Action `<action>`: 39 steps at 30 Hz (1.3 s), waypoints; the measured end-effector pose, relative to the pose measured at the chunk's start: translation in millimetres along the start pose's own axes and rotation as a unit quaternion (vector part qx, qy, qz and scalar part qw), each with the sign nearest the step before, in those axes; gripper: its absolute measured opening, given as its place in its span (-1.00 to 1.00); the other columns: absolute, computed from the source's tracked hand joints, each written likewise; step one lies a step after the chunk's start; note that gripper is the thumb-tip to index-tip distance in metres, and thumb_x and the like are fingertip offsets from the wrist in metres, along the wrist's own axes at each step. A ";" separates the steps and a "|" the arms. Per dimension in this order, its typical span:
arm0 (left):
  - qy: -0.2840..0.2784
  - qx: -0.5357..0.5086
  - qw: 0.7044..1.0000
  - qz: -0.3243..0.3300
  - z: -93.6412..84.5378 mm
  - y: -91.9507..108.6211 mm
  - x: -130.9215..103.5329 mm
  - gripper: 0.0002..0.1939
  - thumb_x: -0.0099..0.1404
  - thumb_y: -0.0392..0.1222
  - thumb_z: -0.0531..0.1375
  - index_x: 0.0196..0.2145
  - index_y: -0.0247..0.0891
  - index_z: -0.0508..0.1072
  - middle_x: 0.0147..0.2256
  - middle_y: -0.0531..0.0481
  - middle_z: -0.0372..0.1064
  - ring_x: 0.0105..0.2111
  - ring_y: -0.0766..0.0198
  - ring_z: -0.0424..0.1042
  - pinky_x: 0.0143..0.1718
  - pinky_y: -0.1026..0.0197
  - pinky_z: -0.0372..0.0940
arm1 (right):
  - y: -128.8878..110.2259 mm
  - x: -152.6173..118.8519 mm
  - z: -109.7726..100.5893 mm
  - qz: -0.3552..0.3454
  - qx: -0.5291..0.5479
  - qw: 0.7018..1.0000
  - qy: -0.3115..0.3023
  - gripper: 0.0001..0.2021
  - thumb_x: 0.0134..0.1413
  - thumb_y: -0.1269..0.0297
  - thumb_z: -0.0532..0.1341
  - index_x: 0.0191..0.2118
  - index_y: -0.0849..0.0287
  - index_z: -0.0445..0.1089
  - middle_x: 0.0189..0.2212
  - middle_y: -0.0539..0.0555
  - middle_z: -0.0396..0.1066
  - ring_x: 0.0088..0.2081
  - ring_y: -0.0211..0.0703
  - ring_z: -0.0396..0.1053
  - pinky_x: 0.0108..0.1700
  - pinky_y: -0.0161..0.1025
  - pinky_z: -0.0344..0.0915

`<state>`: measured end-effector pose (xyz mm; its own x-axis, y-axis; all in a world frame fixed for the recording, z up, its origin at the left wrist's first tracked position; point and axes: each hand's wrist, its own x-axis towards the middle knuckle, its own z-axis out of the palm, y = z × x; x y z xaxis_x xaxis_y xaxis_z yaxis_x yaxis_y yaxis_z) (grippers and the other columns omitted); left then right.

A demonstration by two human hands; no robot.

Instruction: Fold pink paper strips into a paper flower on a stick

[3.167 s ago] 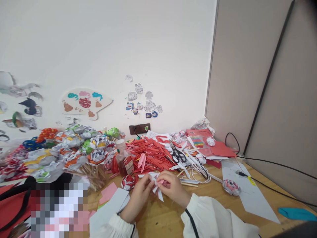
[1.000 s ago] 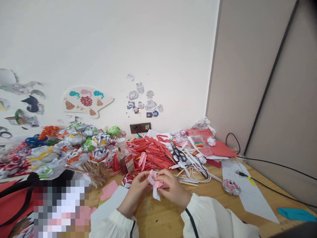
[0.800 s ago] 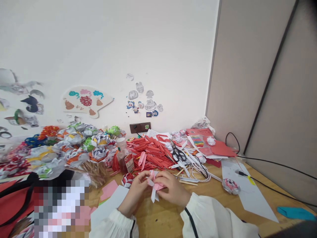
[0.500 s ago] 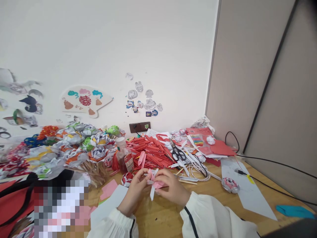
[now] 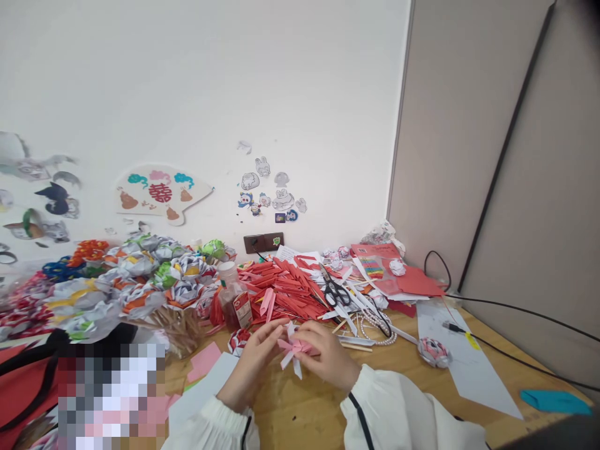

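Observation:
A piece of pink and white folded paper strips (image 5: 294,352), spread like a small flower, is held just above the wooden table. My right hand (image 5: 328,356) pinches its right side between thumb and fingers. At its upper left edge, my left hand (image 5: 257,356) has thumb and fingers drawn together on the paper; the exact contact is partly hidden. Behind the hands lies a heap of red folded paper strips (image 5: 290,290), with a pink folded strip (image 5: 267,304) at its front. A red and white paper ball (image 5: 238,340) sits beside my left hand.
Black-handled scissors (image 5: 336,292) lie on the strips near a pearl string (image 5: 387,337). A bottle (image 5: 228,300) stands left of the heap, before many paper flowers (image 5: 140,275). On the right are a pink and white paper ball (image 5: 434,351), white paper (image 5: 482,381) and a black cable (image 5: 525,359).
The folded paper has turned in my hands, so more of its strips now show fanned out. My left fingers have straightened a little and shifted; my right hand stays nearly in place.

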<state>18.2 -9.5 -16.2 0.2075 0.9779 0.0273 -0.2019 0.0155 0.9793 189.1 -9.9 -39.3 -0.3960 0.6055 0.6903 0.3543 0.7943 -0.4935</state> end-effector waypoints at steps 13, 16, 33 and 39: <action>-0.034 0.052 0.998 0.000 -12.8 -2.9 5.7 -0.79 -0.08 -0.13 0.33 -0.53 -0.32 0.44 -0.51 0.01 0.39 -0.46 0.29 0.35 -0.38 0.28 0.22 | 2.4 -0.7 1.3 -0.049 -0.015 0.998 -0.042 -0.85 0.07 0.32 0.15 -0.20 0.13 0.37 -0.24 0.09 0.35 -0.18 -0.18 0.28 -0.13 -0.23 0.24; -0.056 -0.010 0.998 -0.002 -7.6 2.3 0.1 -0.80 0.02 -0.09 0.27 -0.49 -0.30 0.45 -0.47 0.01 0.39 -0.42 0.27 0.36 -0.34 0.25 0.24 | -1.5 -0.2 -2.1 -0.070 -0.036 0.996 -0.035 -0.84 0.09 0.34 0.11 -0.19 0.13 0.37 -0.25 0.09 0.35 -0.20 -0.17 0.27 -0.14 -0.21 0.24; -0.052 -0.059 0.996 -0.040 -2.1 -4.1 1.7 -0.77 -0.11 -0.15 0.35 -0.51 -0.31 0.45 -0.54 0.06 0.35 -0.52 0.36 0.32 -0.42 0.33 0.17 | -6.1 -2.4 0.0 -0.054 0.010 0.998 -0.038 -0.76 0.05 0.35 0.15 -0.11 0.14 0.23 -0.15 0.12 0.29 -0.08 -0.13 0.22 -0.03 -0.17 0.18; -0.029 0.000 1.000 0.005 -1.7 -4.6 1.6 -0.78 -0.09 -0.14 0.34 -0.50 -0.28 0.42 -0.53 0.08 0.36 -0.51 0.34 0.32 -0.40 0.30 0.18 | -3.9 -2.9 1.5 -0.012 -0.013 0.999 -0.034 -0.60 -0.09 0.32 0.26 -0.06 0.13 0.24 -0.15 0.12 0.25 -0.10 -0.10 0.21 -0.07 -0.17 0.19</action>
<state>17.8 -7.6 -21.0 0.2602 0.9643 0.0492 -0.2051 0.0054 0.9787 187.6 -14.7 -40.1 -0.4609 0.5885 0.6643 0.3645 0.8080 -0.4629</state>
